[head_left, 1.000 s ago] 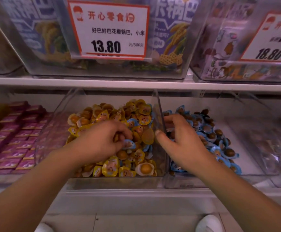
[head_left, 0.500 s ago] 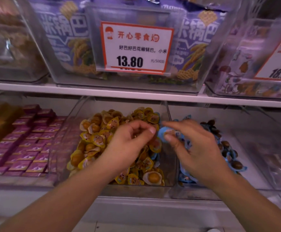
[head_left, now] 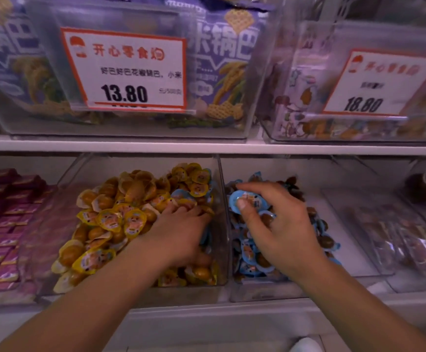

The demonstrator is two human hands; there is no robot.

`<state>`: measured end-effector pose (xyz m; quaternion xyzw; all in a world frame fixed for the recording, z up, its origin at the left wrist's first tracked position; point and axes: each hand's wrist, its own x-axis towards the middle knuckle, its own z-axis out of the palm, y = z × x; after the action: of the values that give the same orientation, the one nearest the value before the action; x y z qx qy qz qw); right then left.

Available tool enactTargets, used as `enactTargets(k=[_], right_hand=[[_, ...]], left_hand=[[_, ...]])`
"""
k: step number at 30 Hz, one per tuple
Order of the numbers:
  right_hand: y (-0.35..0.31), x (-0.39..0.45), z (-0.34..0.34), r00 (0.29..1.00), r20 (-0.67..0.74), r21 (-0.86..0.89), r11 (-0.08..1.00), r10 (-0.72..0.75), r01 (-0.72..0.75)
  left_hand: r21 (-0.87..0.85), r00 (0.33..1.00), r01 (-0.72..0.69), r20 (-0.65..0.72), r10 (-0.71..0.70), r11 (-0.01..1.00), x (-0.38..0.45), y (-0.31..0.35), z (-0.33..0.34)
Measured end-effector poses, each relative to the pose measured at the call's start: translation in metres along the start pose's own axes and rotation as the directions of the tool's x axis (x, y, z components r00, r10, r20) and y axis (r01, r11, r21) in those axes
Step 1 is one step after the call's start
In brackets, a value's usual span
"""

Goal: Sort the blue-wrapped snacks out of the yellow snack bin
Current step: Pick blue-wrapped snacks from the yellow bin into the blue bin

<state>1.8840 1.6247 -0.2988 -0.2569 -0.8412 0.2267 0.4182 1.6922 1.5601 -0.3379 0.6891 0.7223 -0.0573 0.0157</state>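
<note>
A clear bin (head_left: 221, 199) on the lower shelf is heaped with yellow-wrapped snacks (head_left: 120, 219); a few blue-wrapped snacks (head_left: 181, 194) lie among them near its right wall. My left hand (head_left: 179, 232) is down in this bin with its fingertips dug into the pile beside those blue ones. What its fingers hold is hidden. To the right, a second clear bin (head_left: 359, 262) holds blue-wrapped snacks (head_left: 251, 252). My right hand (head_left: 280, 224) hovers over it, pinching one blue-wrapped snack (head_left: 247, 200) between thumb and fingers.
Purple boxes (head_left: 1, 224) fill the shelf section on the left. Another clear bin with wrapped sweets (head_left: 395, 232) stands at the right. The upper shelf (head_left: 207, 146) overhangs the bins and carries large bins with price tags (head_left: 128, 72).
My left hand passed a blue snack to my right hand and dropped back into the yellow pile. My right hand carried the snack rightward over the blue bin.
</note>
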Motion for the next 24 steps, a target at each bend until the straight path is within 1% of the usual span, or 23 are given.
enactTargets(k=[3, 5, 6, 8, 10, 11, 13, 14, 15, 16, 17, 18, 19, 20, 21, 22, 23, 24], right_hand=[[-0.001, 0.000, -0.002, 1.000, 0.009, -0.026, 1.000, 0.006, -0.006], [-0.002, 0.002, -0.005, 1.000, 0.017, -0.015, 1.000, 0.023, -0.023], [-0.002, 0.003, -0.006, 0.999, 0.018, -0.010, 1.000, 0.029, -0.029], [-0.003, 0.005, -0.007, 0.999, 0.014, -0.001, 0.999, 0.033, -0.033], [-0.004, 0.008, -0.007, 0.999, -0.002, 0.016, 0.999, 0.035, -0.035], [-0.005, 0.009, -0.007, 0.999, -0.010, 0.024, 0.999, 0.035, -0.035], [-0.008, 0.012, -0.005, 0.999, -0.023, 0.044, 0.998, 0.039, -0.038], [-0.010, 0.013, -0.004, 0.998, -0.029, 0.062, 0.997, 0.048, -0.046], [-0.014, 0.013, -0.002, 0.997, -0.037, 0.090, 0.994, 0.061, -0.058], [-0.018, 0.014, 0.000, 0.996, -0.045, 0.137, 0.988, 0.079, -0.072], [-0.024, 0.015, 0.003, 0.993, -0.044, 0.205, 0.974, 0.108, -0.097], [-0.031, 0.017, 0.006, 0.989, -0.033, 0.304, 0.944, 0.147, -0.130], [-0.039, 0.018, 0.010, 0.981, -0.019, 0.400, 0.901, 0.192, -0.169], [-0.048, 0.019, 0.015, 0.968, -0.002, 0.480, 0.850, 0.250, -0.219], [-0.057, 0.018, 0.021, 0.941, 0.041, 0.557, 0.774, 0.336, -0.300], [-0.066, 0.016, 0.026, 0.889, 0.125, 0.645, 0.645, 0.441, -0.410], [-0.074, 0.013, 0.031, 0.812, 0.279, 0.722, 0.446, 0.512, -0.529], [-0.084, 0.012, 0.035, 0.721, 0.475, 0.746, 0.203, 0.505, -0.634]], left_hand=[[0.067, 0.999, -0.035, -0.039, 0.038, 0.997, 0.000, 0.004, 0.002], [0.048, 0.993, -0.091, -0.074, 0.094, 0.995, -0.003, 0.003, 0.003], [-0.018, 0.990, -0.111, -0.093, 0.108, 0.994, -0.005, 0.000, 0.002], [-0.231, 0.988, -0.108, -0.129, 0.080, 0.967, -0.009, -0.008, -0.003], [-0.413, 0.994, -0.064, -0.111, 0.019, 0.908, -0.013, -0.015, -0.008], [-0.509, 0.993, -0.041, -0.112, -0.019, 0.860, -0.016, -0.019, -0.010], [-0.703, 0.976, -0.041, -0.180, -0.123, 0.710, -0.023, -0.027, -0.015], [-0.783, 0.954, -0.061, -0.229, -0.195, 0.620, -0.029, -0.030, -0.019], [-0.861, 0.924, -0.089, -0.259, -0.282, 0.500, -0.035, -0.032, -0.023], [-0.931, 0.894, -0.129, -0.258, -0.366, 0.340, -0.042, -0.032, -0.027], [-0.971, 0.875, -0.179, -0.231, -0.426, 0.158, -0.050, -0.030, -0.030], [-0.976, 0.862, -0.219, -0.196, -0.467, 0.007, -0.057, -0.027, -0.032], [-0.962, 0.845, -0.257, -0.176, -0.505, -0.094, -0.064, -0.024, -0.035], [-0.947, 0.818, -0.294, -0.178, -0.547, -0.131, -0.070, -0.020, -0.038], [-0.937, 0.781, -0.330, -0.204, -0.589, -0.112, -0.076, -0.017, -0.041], [-0.930, 0.735, -0.364, -0.255, -0.628, -0.048, -0.080, -0.014, -0.044], [-0.921, 0.683, -0.387, -0.322, -0.656, 0.050, -0.085, -0.011, -0.047], [-0.905, 0.639, -0.393, -0.394, -0.661, 0.160, -0.089, -0.007, -0.050]])
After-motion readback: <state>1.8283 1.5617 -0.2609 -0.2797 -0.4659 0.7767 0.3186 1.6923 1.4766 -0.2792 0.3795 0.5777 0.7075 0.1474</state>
